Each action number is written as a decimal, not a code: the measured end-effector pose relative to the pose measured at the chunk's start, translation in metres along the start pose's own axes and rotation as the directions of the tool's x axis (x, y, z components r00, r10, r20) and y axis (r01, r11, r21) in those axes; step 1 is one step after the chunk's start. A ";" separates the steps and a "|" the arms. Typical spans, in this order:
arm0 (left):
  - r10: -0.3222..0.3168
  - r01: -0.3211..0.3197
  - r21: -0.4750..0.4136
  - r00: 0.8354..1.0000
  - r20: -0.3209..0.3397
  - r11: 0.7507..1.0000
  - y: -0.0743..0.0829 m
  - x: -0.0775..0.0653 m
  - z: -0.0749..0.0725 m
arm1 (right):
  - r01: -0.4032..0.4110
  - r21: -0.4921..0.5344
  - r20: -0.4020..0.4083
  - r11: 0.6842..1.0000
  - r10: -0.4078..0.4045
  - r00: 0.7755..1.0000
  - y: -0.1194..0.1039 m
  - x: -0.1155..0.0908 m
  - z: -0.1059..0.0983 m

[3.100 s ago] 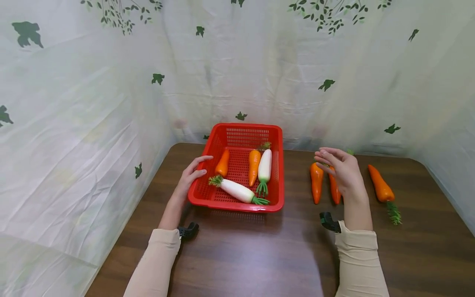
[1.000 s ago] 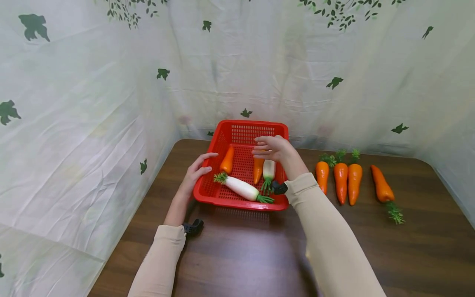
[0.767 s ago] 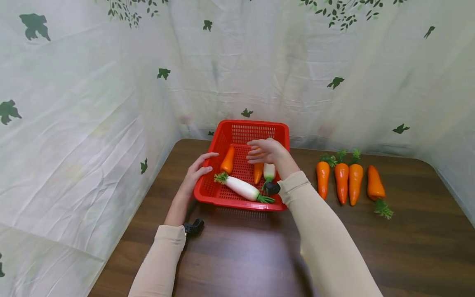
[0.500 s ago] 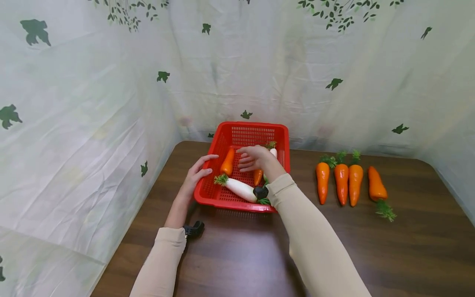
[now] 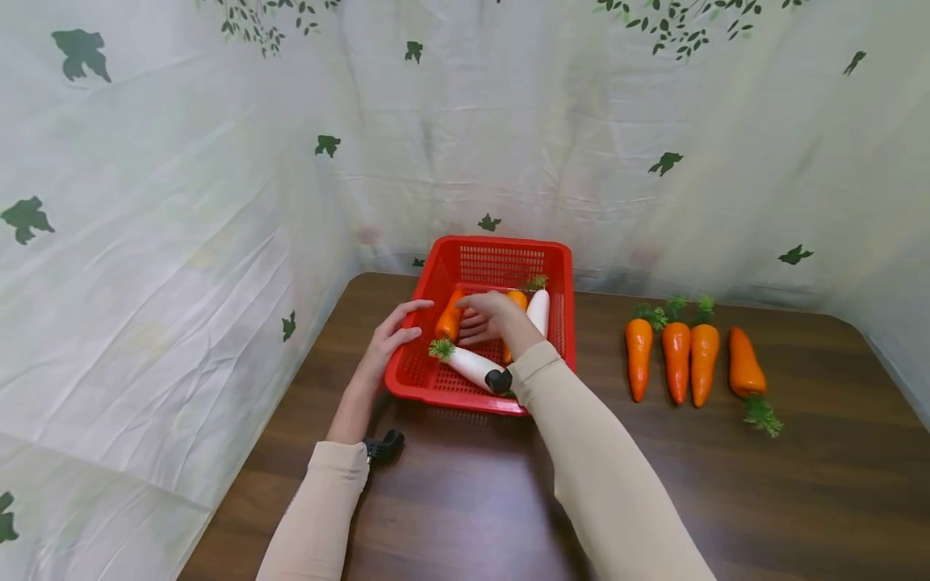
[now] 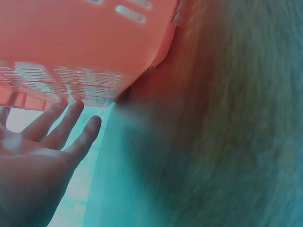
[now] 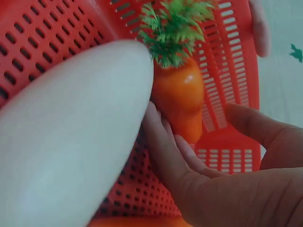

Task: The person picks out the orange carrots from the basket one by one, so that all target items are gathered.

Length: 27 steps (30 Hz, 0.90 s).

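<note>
A red plastic basket (image 5: 567,323) holds carrots and white radishes. My left hand (image 5: 388,343) rests at its left rim, with straight fingers by the outer wall in the left wrist view. My right hand (image 5: 494,319) reaches down inside. In the right wrist view its fingers lie beside the left carrot (image 7: 182,94), while the thumb stands apart on the other side. That carrot's leafy tuft (image 7: 175,30) points toward the basket's near side. A white radish (image 5: 471,365) lies along the near side. Another carrot (image 5: 517,298) and a second radish (image 5: 538,311) lie partly hidden behind my right hand.
Several carrots (image 5: 676,363) lie on the brown table (image 5: 465,484) to the basket's right. One carrot (image 5: 744,363) among them has its leaves toward the near edge. A pale leaf-printed curtain (image 5: 494,145) hangs behind and to the left of the table.
My right hand has left the table's carrots, where a rightmost carrot shifted left, and moved left and down into the basket beside its left carrot. My left hand stays at the rim.
</note>
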<state>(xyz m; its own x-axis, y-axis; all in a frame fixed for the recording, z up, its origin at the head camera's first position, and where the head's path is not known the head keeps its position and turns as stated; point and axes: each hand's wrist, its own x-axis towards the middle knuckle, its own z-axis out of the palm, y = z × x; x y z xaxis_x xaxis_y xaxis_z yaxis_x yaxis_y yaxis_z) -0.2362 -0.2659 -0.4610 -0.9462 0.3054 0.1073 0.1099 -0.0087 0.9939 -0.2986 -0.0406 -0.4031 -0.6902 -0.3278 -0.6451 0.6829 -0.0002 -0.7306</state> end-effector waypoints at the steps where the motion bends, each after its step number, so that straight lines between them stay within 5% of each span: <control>1: 0.001 -0.001 0.000 1.000 0.001 1.000 0.000 0.000 0.000 | -0.001 -0.014 -0.001 1.000 0.001 1.000 0.000 0.001 0.002; 10: 0.002 -0.001 -0.019 1.000 0.013 1.000 -0.003 0.003 0.003 | 0.019 -0.111 -0.037 0.994 -0.023 0.999 0.001 0.006 0.016; 27: -0.011 0.011 -0.001 1.000 -0.004 1.000 -0.002 -0.001 -0.002 | 0.052 -0.059 -0.004 0.997 -0.052 0.999 -0.008 -0.002 0.018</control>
<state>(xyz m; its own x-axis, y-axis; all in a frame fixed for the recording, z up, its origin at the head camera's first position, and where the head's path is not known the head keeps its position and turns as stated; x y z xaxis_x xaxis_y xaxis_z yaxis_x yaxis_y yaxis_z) -0.2364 -0.2680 -0.4629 -0.9484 0.3020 0.0962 0.0988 -0.0066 0.9951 -0.2983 -0.0573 -0.3916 -0.7259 -0.3235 -0.6070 0.6309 0.0383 -0.7749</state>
